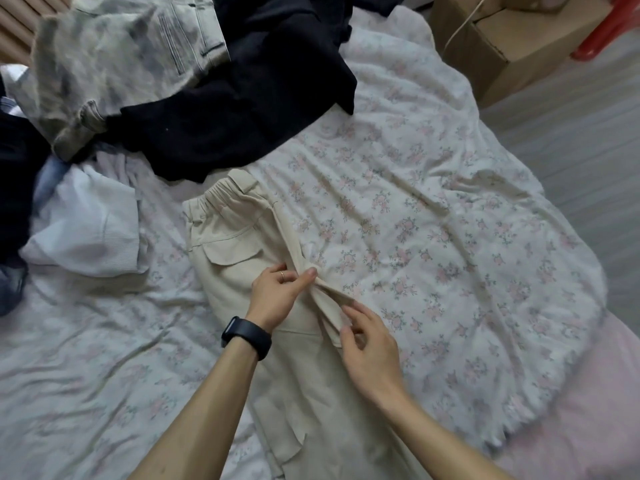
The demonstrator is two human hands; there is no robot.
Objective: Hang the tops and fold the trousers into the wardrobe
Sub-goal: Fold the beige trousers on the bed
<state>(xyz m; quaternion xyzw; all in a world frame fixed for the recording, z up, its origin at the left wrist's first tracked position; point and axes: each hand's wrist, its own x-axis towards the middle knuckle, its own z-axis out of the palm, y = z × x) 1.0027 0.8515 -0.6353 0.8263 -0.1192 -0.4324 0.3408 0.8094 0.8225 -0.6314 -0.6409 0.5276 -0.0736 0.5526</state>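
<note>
Trousers [235, 244] in a pale beige cloth lie lengthwise on the bed [433, 188]. Their elastic waistband points away from the person and the legs run back toward the bottom edge of the head view. A flapped pocket sits just below the waistband, to the left of both hands.

The left hand [273, 296] rests on the seat of the trousers. Its fingers are curled, and the thumb and forefinger pinch a raised fold of cloth along the garment's right edge. A ring [282, 275] shows on one finger and a dark watch [246, 336] is on the wrist.

The right hand [370, 348] is just beside it, nearer the person and slightly to the right. Its fingers are loosely bent, and the thumb and forefinger close on the lower end of the same fold. The ridge of cloth runs between the two hands, lifted a little off the flowered sheet.

A black garment [242, 109] lies spread beyond the waistband. A grey mottled pair of jeans [114, 64] lies partly on top of it at the upper left. A white top [90, 230] is bunched to the left of the beige trousers, well apart from the hands.

A cardboard box [512, 39] stands on the floor [571, 133] past the bed's far right corner.
</note>
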